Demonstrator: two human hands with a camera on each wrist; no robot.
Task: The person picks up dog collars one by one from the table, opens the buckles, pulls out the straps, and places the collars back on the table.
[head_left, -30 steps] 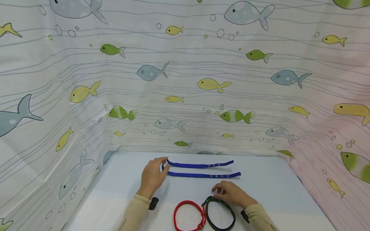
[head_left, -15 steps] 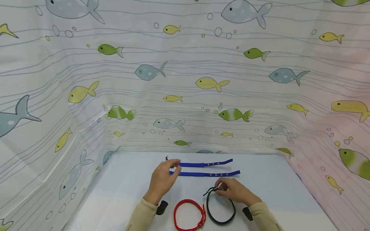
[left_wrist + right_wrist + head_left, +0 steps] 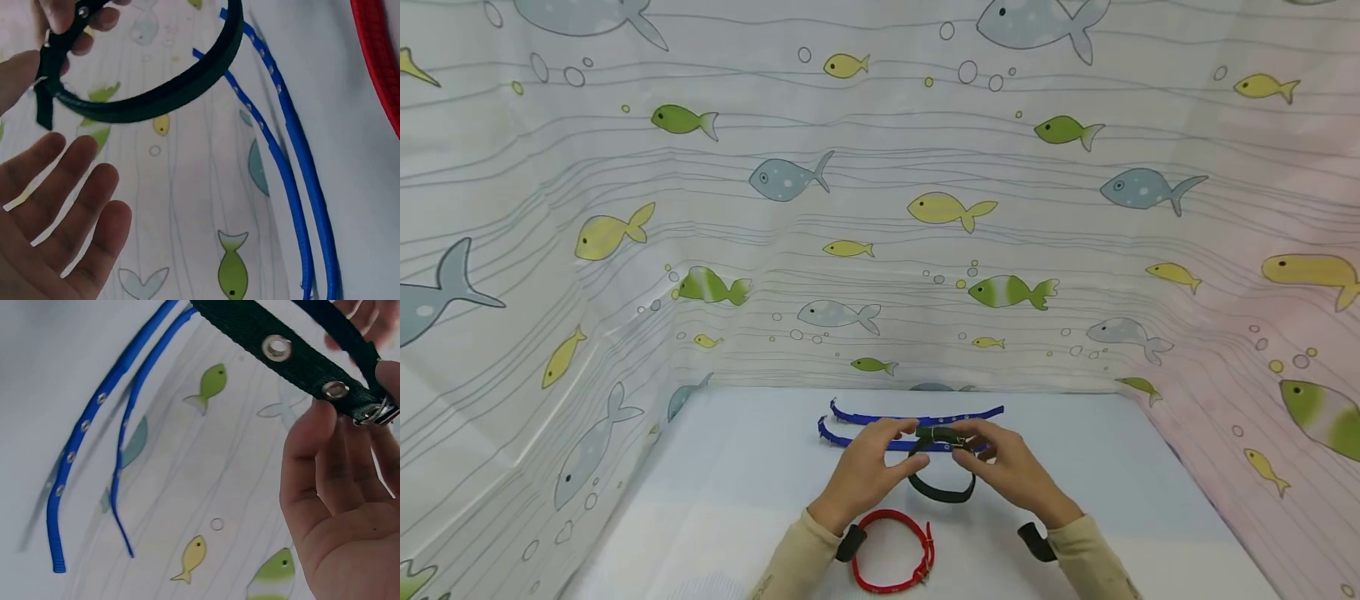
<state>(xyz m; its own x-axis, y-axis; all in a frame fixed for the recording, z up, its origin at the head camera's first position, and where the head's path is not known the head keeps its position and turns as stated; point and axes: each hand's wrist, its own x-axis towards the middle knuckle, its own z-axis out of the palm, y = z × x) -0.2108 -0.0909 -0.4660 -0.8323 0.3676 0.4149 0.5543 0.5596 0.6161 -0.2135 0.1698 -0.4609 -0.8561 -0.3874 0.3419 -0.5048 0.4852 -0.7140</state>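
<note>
My right hand point(image 3: 1018, 467) pinches a dark green collar point(image 3: 942, 496) near its metal buckle, holding it up off the table. The collar is fastened into a loop; metal eyelets show along its strap point(image 3: 306, 372) in the right wrist view. Opposite, my left hand point(image 3: 865, 467) has its fingers spread around the collar's left side. In the left wrist view, the left fingers point(image 3: 103, 206) are extended just below the collar's loose tail end point(image 3: 44, 115).
A red collar point(image 3: 887, 589), buckled into a ring, lies on the white table point(image 3: 1150, 492) near the front. Two blue collars point(image 3: 831, 435) lie stretched out behind the hands, partly hidden by them. A fish-patterned curtain point(image 3: 880, 208) surrounds the table.
The right hand has taken hold of the dark green collar and lifted it from beside the red one, up and away. The left hand has moved right from the blue collars toward it.
</note>
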